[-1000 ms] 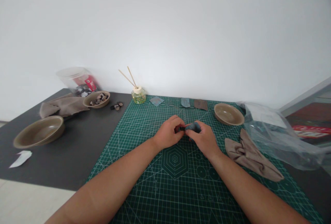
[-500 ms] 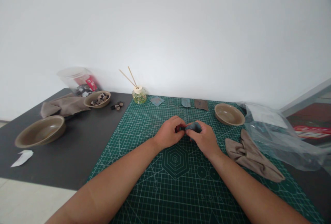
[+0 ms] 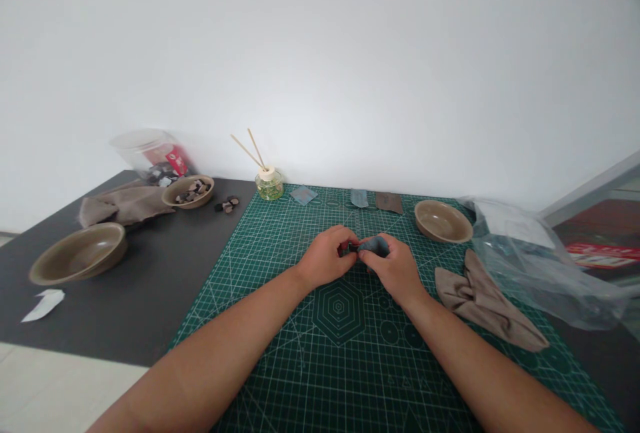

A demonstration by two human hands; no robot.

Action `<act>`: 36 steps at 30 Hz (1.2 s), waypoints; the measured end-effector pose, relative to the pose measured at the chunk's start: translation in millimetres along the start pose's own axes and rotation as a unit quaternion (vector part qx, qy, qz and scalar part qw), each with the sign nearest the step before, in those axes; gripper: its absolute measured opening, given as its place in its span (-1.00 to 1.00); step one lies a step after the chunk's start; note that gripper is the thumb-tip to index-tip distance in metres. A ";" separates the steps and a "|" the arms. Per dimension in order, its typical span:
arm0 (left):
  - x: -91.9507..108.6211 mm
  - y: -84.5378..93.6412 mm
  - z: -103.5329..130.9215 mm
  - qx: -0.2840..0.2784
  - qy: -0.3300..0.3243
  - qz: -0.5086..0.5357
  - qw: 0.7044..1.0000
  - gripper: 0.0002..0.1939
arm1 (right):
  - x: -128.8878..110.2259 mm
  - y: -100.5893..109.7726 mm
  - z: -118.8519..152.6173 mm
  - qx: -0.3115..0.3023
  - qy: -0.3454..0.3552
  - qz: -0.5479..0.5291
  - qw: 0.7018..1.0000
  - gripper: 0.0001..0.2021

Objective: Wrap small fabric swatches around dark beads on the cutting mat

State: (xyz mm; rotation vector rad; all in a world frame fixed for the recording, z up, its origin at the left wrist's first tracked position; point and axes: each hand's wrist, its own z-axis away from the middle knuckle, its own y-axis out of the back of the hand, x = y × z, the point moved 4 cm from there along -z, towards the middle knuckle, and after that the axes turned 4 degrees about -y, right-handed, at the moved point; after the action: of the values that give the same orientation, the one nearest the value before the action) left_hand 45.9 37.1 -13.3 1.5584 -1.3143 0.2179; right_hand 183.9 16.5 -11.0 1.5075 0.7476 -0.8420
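Note:
Both hands meet over the middle of the green cutting mat (image 3: 280, 246). My left hand (image 3: 327, 256) is closed in a pinch on a small dark piece (image 3: 353, 247), mostly hidden by the fingers. My right hand (image 3: 395, 263) grips a bent blue-grey sheet (image 3: 376, 245); whether it is cloth or abrasive paper I cannot tell. The sheet's left end meets the dark piece between the fingertips. Behind the hands lie a blue-grey square (image 3: 359, 197), a brown square (image 3: 389, 202) and a pale blue square (image 3: 304, 195).
At right are a brown bowl (image 3: 443, 221), a crumpled brown cloth (image 3: 490, 306) and a clear plastic bag (image 3: 545, 273). A reed diffuser (image 3: 269, 183) stands by the wall. Leftward are a bowl of small pieces (image 3: 173, 197), another bowl (image 3: 75, 256), a cloth (image 3: 130, 206) and a plastic jar (image 3: 145, 149).
The hands stay almost in place. Slightly more of the dark piece shows between the fingertips.

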 end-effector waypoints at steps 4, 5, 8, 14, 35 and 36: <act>0.4 0.0 0.3 -0.004 0.002 0.003 1.000 -0.88 | 0.1 0.7 -0.3 0.006 0.002 0.010 1.000 -0.86; 0.5 0.0 0.4 -0.005 0.003 0.003 1.000 -0.88 | 0.2 0.9 -0.5 0.008 0.001 0.010 1.000 -0.86; 0.6 0.1 0.5 -0.004 0.005 0.009 1.000 -0.88 | -0.2 1.6 -0.8 0.012 0.004 0.009 1.000 -0.86; 1.7 0.4 -0.2 -0.006 0.007 0.014 1.000 -0.89 | -0.9 2.2 -0.2 0.009 0.010 0.004 1.000 -0.86; 0.8 -0.5 0.0 -0.009 0.010 0.011 1.000 -0.87 | -2.0 2.9 0.8 0.010 0.002 0.008 1.000 -0.88; 0.5 -0.8 0.0 -0.012 0.010 0.010 1.000 -0.87 | -2.1 3.1 0.9 0.014 -0.001 0.012 1.000 -0.88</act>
State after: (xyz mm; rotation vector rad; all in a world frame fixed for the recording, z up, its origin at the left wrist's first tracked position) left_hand 46.7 36.7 -13.4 1.5195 -1.3126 0.2292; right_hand 185.3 15.4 -7.6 1.5385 0.7177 -0.8383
